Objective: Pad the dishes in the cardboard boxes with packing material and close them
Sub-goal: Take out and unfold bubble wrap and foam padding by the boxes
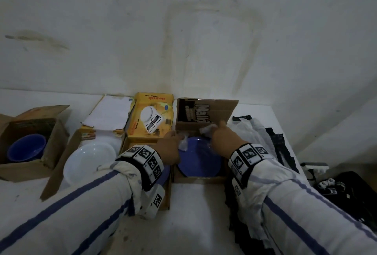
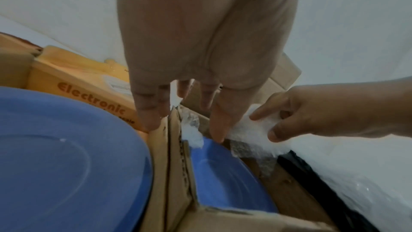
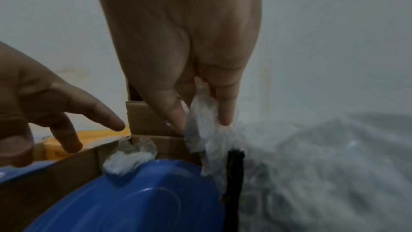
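Observation:
A blue plate (image 1: 200,160) lies in an open brown cardboard box (image 1: 199,179) against the wall, its flap standing up behind. A wad of bubble wrap (image 3: 129,158) sits in the box's far left corner, on the plate's rim. My right hand (image 3: 201,124) pinches a second piece of bubble wrap (image 3: 209,144) between thumb and fingers over the far right corner. My left hand (image 2: 185,126) hovers over the box's left wall with straight fingers (image 2: 151,117) and holds nothing.
A yellow kitchen-scale box (image 1: 151,115) with another blue plate (image 2: 67,156) stands directly left. Further left are a white plate (image 1: 89,158) in a box and a blue bowl (image 1: 26,150) in a brown box. More bubble wrap (image 1: 255,132) and black items (image 1: 346,193) lie right.

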Demonstrator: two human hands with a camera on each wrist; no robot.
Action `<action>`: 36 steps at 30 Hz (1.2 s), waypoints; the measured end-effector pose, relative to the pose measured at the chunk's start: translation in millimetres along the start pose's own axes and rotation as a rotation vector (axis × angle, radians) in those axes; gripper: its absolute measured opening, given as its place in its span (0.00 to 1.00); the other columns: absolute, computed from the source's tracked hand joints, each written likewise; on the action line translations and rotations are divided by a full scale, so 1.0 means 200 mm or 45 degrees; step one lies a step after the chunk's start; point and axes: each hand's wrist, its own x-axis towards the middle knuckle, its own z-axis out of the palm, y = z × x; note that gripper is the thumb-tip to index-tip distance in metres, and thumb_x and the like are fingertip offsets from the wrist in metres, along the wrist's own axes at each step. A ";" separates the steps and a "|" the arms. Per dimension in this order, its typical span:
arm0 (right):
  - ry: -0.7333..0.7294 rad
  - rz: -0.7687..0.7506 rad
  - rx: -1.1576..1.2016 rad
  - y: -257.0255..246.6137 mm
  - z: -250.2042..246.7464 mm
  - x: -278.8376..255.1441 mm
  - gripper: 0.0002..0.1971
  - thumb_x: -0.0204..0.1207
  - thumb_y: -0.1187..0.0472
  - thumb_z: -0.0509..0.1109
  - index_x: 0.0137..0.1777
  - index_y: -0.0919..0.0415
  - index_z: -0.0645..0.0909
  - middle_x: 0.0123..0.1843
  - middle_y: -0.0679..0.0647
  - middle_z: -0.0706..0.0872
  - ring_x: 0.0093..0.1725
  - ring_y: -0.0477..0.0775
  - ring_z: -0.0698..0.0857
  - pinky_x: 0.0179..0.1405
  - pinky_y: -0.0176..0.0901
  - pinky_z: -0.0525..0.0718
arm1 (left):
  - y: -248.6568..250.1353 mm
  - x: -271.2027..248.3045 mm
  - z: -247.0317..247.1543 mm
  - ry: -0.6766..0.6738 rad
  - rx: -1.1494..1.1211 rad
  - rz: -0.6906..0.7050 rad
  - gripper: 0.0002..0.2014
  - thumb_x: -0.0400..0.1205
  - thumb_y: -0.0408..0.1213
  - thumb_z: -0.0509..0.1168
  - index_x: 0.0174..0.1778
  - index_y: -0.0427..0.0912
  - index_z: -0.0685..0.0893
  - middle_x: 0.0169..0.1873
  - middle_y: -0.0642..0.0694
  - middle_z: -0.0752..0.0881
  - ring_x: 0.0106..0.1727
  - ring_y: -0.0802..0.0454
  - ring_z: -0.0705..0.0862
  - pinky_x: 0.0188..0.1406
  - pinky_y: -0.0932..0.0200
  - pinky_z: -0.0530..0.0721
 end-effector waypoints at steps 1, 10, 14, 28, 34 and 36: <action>-0.007 0.029 -0.045 0.00 0.03 0.00 0.19 0.81 0.57 0.61 0.70 0.59 0.74 0.72 0.60 0.71 0.67 0.60 0.74 0.63 0.48 0.75 | 0.00 0.00 0.01 -0.018 0.018 -0.002 0.47 0.71 0.34 0.74 0.82 0.47 0.55 0.82 0.42 0.49 0.77 0.36 0.66 0.72 0.47 0.74; -0.117 0.113 -0.441 -0.02 0.12 0.08 0.23 0.84 0.54 0.50 0.77 0.58 0.66 0.75 0.59 0.70 0.73 0.61 0.69 0.71 0.53 0.68 | -0.02 0.10 0.07 -0.058 0.181 -0.001 0.50 0.72 0.39 0.74 0.84 0.48 0.48 0.83 0.48 0.46 0.77 0.34 0.67 0.72 0.38 0.73; -0.213 0.202 -0.319 -0.03 0.12 0.14 0.25 0.82 0.53 0.53 0.77 0.60 0.65 0.76 0.62 0.68 0.73 0.64 0.69 0.71 0.55 0.68 | -0.01 0.11 0.04 -0.055 0.302 0.092 0.50 0.71 0.39 0.76 0.83 0.42 0.50 0.83 0.43 0.50 0.80 0.38 0.62 0.77 0.44 0.67; -0.227 0.068 -0.053 -0.04 0.11 0.15 0.15 0.82 0.64 0.57 0.63 0.69 0.77 0.66 0.65 0.79 0.64 0.63 0.80 0.61 0.50 0.78 | 0.00 0.10 0.02 -0.118 0.610 0.306 0.33 0.79 0.45 0.67 0.78 0.41 0.64 0.78 0.41 0.63 0.80 0.44 0.55 0.79 0.57 0.49; -0.431 0.059 -0.083 -0.05 0.05 0.16 0.20 0.83 0.60 0.59 0.71 0.68 0.72 0.70 0.64 0.78 0.68 0.61 0.79 0.65 0.50 0.77 | 0.01 0.08 0.01 -0.112 0.728 0.388 0.30 0.81 0.43 0.65 0.78 0.37 0.66 0.77 0.40 0.66 0.79 0.45 0.59 0.75 0.60 0.52; -0.488 0.052 -0.025 -0.02 0.02 0.17 0.16 0.81 0.61 0.60 0.64 0.66 0.79 0.65 0.62 0.82 0.60 0.60 0.83 0.59 0.48 0.79 | 0.01 0.07 0.01 -0.155 0.721 0.370 0.29 0.81 0.46 0.64 0.77 0.39 0.68 0.76 0.42 0.69 0.79 0.45 0.58 0.79 0.58 0.43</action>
